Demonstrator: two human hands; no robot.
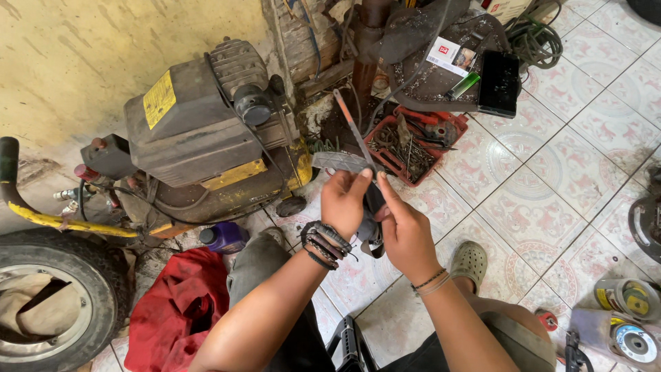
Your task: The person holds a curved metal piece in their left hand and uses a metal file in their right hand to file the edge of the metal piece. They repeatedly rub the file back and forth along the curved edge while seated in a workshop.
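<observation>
While both hands meet at centre frame, the left hand (342,201) and right hand (405,234) pinch a dark rubber strip (372,207), its slim metal blade (354,131) pointing toward eleven o'clock from the fingers.

grey and yellow boxy air compressor (206,131) is showing black fittings, a crumpled red cloth (177,310) is glowing beside it, a red plastic tray (413,146) is sitting on white floor tiles (551,186) wearing pink floral patterns.

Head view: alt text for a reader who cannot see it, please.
Both hands, left hand and right hand, hold a dark rubber strip and a thin metal blade over a tiled floor, with a yellow-and-grey compressor behind.
</observation>
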